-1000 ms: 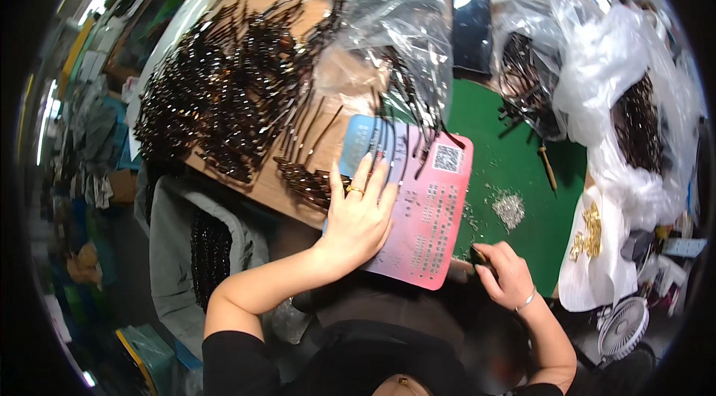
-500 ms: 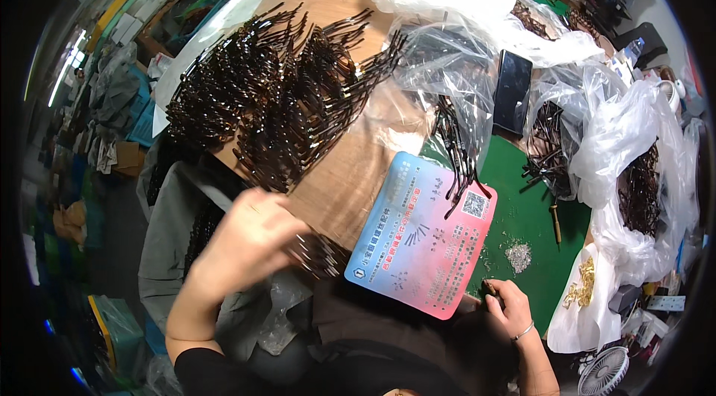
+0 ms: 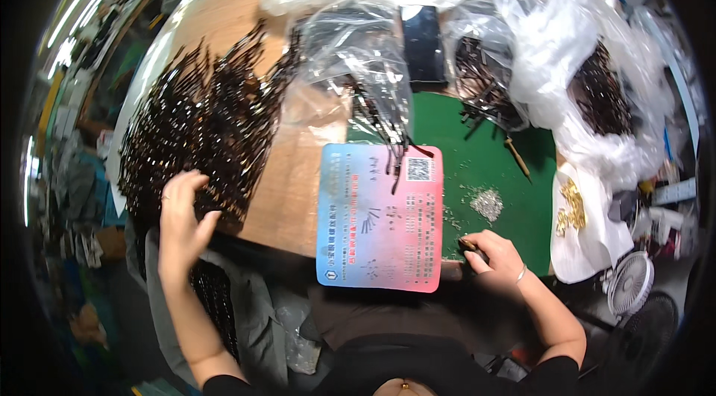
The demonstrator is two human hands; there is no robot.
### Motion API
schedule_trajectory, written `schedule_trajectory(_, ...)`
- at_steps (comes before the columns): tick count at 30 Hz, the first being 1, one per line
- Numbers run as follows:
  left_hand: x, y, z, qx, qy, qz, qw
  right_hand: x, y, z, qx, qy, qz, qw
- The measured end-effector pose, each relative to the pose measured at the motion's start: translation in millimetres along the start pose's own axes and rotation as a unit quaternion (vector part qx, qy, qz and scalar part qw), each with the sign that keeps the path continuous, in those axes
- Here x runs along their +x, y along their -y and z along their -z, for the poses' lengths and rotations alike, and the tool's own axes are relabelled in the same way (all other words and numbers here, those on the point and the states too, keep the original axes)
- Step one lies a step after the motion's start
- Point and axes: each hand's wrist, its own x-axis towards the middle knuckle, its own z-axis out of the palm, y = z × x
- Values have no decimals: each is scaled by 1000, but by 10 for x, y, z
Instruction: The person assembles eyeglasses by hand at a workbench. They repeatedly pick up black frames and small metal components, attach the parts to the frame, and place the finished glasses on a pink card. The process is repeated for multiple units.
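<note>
Left hand (image 3: 183, 217) spreads open-fingered over the heap of dark clips (image 3: 201, 127) to pick some; right hand (image 3: 496, 258) clamps a small dark piece (image 3: 471, 247) by the pink card (image 3: 380, 217)

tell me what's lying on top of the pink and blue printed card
A few small dark clip pieces lie scattered on the pink and blue printed card, and a clear plastic bag of dark pieces overlaps its top edge. What lies under that overlap is hidden.
</note>
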Motion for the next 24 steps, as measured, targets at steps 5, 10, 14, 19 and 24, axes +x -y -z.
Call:
schedule_trajectory(5,522,-1235,-994,-310,61,-57,947,36,-32,-61,21,-2,24,999)
schedule_trajectory(10,1237,-1304,-1929,-131,35,114,984,-6,-45,-67,45,-5,28,999)
schedule_trajectory(14,1331,-1391,-1913,-61,42,128,989,-105,-137,-55,92,-46,10,995)
schedule_trajectory(19,1588,-1425,-1953,-34,120,109,986,-103,-231,-125,94,-57,39,993)
schedule_trajectory(24,1578,-903,-2275,-136,97,27,986,-322,-219,153,170,-30,-24,985)
